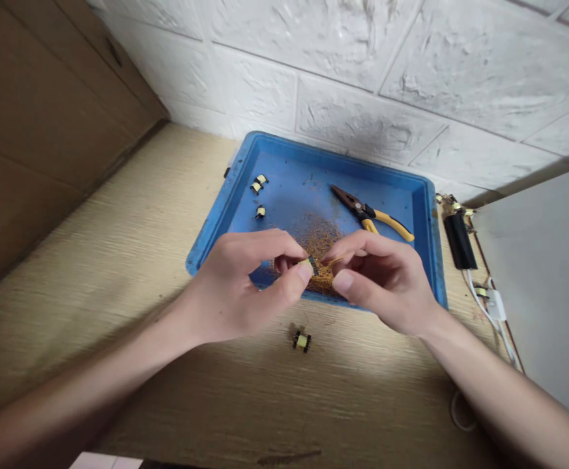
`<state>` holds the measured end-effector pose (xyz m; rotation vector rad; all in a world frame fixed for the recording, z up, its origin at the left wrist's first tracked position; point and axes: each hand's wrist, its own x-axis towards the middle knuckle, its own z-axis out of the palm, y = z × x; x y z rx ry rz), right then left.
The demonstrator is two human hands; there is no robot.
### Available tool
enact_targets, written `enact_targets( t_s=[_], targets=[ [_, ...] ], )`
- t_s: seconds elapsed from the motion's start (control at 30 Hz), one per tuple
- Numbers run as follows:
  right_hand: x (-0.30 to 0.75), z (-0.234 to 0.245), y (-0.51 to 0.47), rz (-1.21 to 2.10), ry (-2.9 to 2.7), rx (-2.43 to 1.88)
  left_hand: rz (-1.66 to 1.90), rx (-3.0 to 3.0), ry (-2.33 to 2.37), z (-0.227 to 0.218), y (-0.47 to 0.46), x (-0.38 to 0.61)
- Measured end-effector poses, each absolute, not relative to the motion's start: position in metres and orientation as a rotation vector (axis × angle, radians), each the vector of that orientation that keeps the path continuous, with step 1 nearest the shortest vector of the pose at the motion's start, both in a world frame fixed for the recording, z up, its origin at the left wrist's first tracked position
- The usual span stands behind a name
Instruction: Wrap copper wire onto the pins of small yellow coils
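Between the thumb and fingers of my left hand is a small transformer with a yellow-wrapped middle and a dark pin row facing right. My right hand is just to its right, fingers curled, by a thin copper-coloured wire; its fingertips partly hide how the wire is held. Both hands are over the near side of a blue tray. Below them in the tray lies a heap of short wire clippings. Another transformer rests on the table in front of the tray.
Long-nose pliers with yellow-black handles lie in the tray's right part. Several transformers sit at its left. Right of the tray are a black cylinder with a white cable and more small parts. A white brick wall stands behind.
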<state>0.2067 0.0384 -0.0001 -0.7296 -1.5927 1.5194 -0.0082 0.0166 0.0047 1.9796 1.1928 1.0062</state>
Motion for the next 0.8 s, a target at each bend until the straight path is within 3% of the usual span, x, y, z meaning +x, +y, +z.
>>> enact_targets(
  t_s=[0.8],
  targets=[
    [0.2026,-0.0015,0.0408,1.523,-1.536,-0.813,1.064,2.118,1.234,-0.0003,0.0150,-0.0074]
  ],
)
